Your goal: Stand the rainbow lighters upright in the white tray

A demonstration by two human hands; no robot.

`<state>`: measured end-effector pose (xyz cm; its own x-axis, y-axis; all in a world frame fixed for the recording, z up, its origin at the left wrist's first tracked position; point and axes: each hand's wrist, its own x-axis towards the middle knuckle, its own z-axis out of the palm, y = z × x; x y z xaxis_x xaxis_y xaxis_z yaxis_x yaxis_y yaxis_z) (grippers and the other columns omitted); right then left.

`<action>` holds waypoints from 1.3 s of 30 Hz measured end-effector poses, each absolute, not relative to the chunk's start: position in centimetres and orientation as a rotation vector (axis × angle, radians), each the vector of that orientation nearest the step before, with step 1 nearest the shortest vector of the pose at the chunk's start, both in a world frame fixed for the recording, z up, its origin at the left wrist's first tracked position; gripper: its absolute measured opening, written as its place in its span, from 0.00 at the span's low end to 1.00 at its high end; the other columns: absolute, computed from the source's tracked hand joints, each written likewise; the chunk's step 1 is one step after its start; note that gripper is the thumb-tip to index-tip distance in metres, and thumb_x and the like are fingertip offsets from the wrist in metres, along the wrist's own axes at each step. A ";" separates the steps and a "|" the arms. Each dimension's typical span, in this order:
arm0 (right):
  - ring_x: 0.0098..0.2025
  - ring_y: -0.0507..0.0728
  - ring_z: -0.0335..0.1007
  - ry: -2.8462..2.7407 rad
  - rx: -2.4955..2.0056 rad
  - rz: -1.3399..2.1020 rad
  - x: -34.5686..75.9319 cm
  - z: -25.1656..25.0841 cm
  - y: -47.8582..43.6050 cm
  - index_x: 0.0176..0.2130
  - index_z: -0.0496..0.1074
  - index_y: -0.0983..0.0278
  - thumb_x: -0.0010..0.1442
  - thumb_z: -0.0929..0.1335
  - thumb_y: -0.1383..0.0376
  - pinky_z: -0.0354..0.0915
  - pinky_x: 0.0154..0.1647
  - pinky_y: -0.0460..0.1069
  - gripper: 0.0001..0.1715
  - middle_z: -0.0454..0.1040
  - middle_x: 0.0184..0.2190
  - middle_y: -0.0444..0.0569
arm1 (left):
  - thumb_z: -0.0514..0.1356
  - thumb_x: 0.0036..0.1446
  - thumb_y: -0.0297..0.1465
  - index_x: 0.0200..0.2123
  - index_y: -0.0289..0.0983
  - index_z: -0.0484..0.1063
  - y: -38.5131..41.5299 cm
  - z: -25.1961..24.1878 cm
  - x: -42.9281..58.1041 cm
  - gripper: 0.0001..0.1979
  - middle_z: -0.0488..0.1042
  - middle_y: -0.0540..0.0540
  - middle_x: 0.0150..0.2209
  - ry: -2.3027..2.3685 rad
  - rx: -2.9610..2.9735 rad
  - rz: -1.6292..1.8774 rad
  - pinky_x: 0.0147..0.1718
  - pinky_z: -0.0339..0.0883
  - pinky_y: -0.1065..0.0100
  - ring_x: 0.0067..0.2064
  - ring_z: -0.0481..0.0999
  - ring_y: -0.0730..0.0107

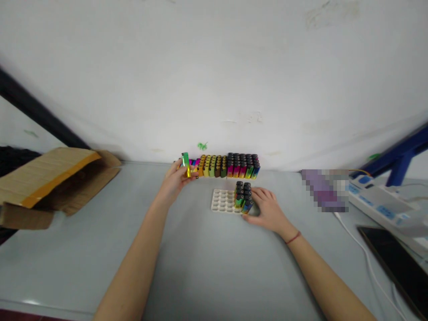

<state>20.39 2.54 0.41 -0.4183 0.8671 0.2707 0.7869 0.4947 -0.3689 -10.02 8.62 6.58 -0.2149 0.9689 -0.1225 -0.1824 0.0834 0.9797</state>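
Note:
My left hand (174, 180) pinches a shiny green-and-yellow lighter (186, 165), held upright at the left end of a row of standing lighters (214, 166). Nearer to me lies a white tray (222, 201) with rows of holes. Several black-topped lighters (239, 194) stand in its two right-hand columns; the front right one (247, 206) leans a little. My right hand (267, 209) curves round the tray's right end, thumb at the near corner and fingers along the lighters' far side. Some fingertips are hidden behind the lighters.
An opened cardboard box (50, 178) sits at the left of the grey table (200, 267). At the right are a blurred-out purple item (323, 189), a white power strip (377, 200), a dark tablet-like device (394, 263) and a white cable (363, 252). A white wall stands behind.

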 end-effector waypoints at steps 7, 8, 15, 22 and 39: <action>0.57 0.69 0.63 -2.327 -1.371 0.254 20.4 0.5 2.5 0.56 0.69 0.65 0.51 0.72 0.50 0.58 0.58 0.64 0.38 0.71 0.55 0.59 | 0.61 0.47 0.35 0.35 0.39 0.62 6.4 5.2 -5.3 0.14 0.73 0.55 0.25 1.226 0.907 1.357 0.28 0.70 0.69 0.25 0.77 0.72; 0.57 0.69 0.63 -2.327 -1.371 0.250 20.4 0.5 2.5 0.56 0.69 0.65 0.51 0.72 0.50 0.58 0.58 0.64 0.38 0.71 0.55 0.59 | 0.60 0.47 0.35 0.35 0.39 0.60 6.0 4.9 -4.9 0.13 0.72 0.56 0.24 1.223 0.915 1.383 0.26 0.68 0.70 0.23 0.74 0.74; 0.57 0.70 0.62 -2.314 -1.363 0.238 20.3 0.4 2.4 0.56 0.69 0.64 0.51 0.72 0.51 0.58 0.58 0.65 0.36 0.72 0.55 0.58 | 0.56 0.51 0.34 0.38 0.40 0.62 4.5 3.5 -3.8 0.10 0.61 0.60 0.20 1.212 1.037 1.512 0.20 0.59 0.74 0.19 0.65 0.78; 0.57 0.70 0.62 -2.325 -1.378 0.239 20.3 0.6 2.4 0.56 0.69 0.66 0.51 0.73 0.51 0.58 0.58 0.64 0.37 0.71 0.55 0.59 | 0.56 0.54 0.40 0.34 0.40 0.63 4.3 2.9 -2.8 0.10 0.59 0.58 0.19 1.183 1.018 1.469 0.20 0.54 0.72 0.19 0.59 0.77; 0.56 0.70 0.63 -2.360 -1.389 0.202 20.5 0.4 2.4 0.56 0.68 0.67 0.52 0.72 0.50 0.59 0.56 0.64 0.38 0.72 0.54 0.61 | 0.48 0.55 0.48 0.12 0.40 0.52 3.5 3.7 -1.8 0.26 0.45 0.56 0.12 1.172 0.713 1.313 0.15 0.40 0.73 0.14 0.44 0.80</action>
